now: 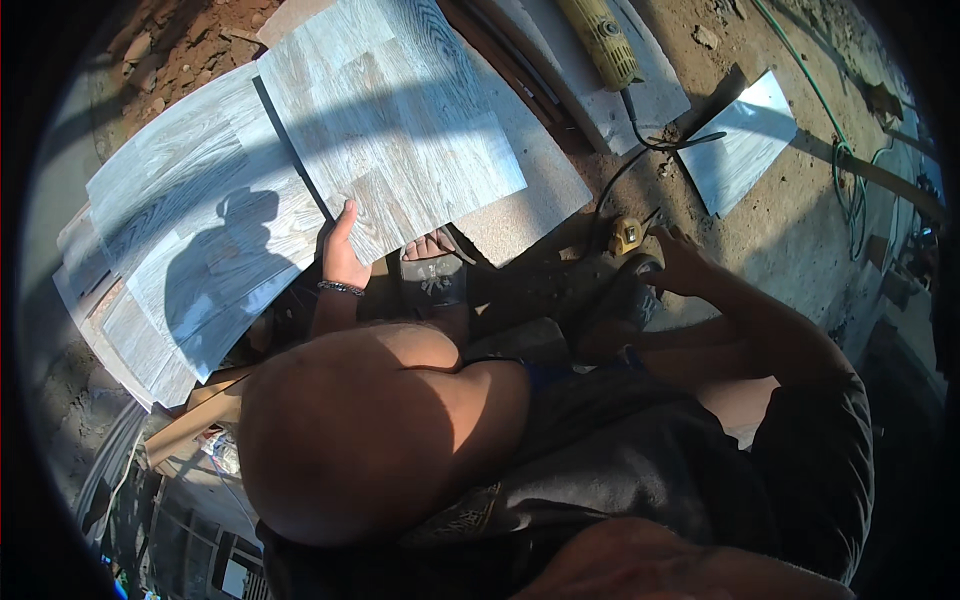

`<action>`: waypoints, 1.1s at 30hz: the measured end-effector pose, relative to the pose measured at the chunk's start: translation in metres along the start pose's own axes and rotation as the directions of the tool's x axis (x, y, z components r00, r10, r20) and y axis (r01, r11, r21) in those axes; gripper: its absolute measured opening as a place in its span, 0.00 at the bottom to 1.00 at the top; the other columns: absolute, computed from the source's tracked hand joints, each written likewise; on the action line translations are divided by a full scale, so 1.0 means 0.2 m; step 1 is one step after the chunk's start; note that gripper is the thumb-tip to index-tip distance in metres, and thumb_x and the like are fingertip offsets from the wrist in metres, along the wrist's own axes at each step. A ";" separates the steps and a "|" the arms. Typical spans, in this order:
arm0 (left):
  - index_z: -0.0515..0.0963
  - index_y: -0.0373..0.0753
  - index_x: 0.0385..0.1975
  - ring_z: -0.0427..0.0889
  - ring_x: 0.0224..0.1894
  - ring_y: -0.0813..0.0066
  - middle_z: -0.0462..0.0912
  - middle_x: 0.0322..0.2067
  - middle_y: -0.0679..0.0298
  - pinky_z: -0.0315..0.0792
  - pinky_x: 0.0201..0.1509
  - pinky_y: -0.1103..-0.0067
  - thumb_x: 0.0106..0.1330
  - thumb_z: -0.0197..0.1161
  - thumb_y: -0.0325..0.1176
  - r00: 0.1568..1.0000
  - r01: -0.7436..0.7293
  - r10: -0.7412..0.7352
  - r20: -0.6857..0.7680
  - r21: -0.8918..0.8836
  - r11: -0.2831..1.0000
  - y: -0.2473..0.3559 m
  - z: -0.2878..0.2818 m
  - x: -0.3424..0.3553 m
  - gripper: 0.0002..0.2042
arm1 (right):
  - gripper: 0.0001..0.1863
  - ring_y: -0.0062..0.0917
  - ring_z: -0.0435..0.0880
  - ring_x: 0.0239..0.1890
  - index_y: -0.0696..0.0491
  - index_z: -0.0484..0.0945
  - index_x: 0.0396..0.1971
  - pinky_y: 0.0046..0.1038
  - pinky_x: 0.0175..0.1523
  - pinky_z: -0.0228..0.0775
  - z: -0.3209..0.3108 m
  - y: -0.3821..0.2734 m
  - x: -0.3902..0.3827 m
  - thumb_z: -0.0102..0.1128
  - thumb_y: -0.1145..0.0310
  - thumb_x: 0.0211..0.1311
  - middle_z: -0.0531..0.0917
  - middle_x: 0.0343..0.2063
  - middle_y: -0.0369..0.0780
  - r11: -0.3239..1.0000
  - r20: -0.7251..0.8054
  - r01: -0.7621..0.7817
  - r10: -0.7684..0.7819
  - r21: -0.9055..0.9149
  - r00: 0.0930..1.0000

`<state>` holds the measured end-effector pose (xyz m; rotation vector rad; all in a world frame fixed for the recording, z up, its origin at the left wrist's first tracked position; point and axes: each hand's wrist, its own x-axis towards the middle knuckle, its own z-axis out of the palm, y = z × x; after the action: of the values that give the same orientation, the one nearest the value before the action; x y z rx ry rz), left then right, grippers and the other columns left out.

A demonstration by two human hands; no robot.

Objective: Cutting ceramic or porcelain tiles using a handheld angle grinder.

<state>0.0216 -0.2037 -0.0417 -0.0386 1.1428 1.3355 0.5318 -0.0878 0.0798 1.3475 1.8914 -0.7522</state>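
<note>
A wood-patterned tile [400, 130] in pale grey lies slanted at the upper middle. My left hand [345, 258] grips its near corner, thumb on top and the other fingers hidden underneath. Under and beside it to the left is another tile [190, 220] of the same pattern, with a dark strip of gap between the two. My right hand [685, 262] reaches low over the ground, fingers apart and partly in shadow. Just left of its fingertips sits a yellow tape measure [626, 236]. A thin dark stick [652, 215] shows by the fingers; whether they touch it is unclear.
A yellow power tool [605, 45] with a black cord [610, 190] rests on a pale slab [660, 85] at the top. Right of it lies a smaller tile piece [745, 140]. A green hose [810, 80] runs along the right. Broken rubble [170, 50] fills the upper left.
</note>
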 end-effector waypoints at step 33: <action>0.75 0.33 0.56 0.80 0.53 0.76 0.83 0.48 0.66 0.73 0.61 0.75 0.64 0.71 0.22 0.741 -0.107 -0.295 0.603 0.540 0.835 0.01 0.17 -0.36 0.21 | 0.47 0.27 0.84 0.42 0.61 0.62 0.63 0.31 0.39 0.82 -0.01 -1.39 0.09 0.57 0.31 0.66 0.80 0.44 0.44 0.134 0.190 -0.139 -0.547 0.981 0.815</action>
<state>0.0540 -0.2345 0.0243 0.7496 0.8264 0.7583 0.2622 -0.1574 0.0845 1.2167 0.9381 -2.5991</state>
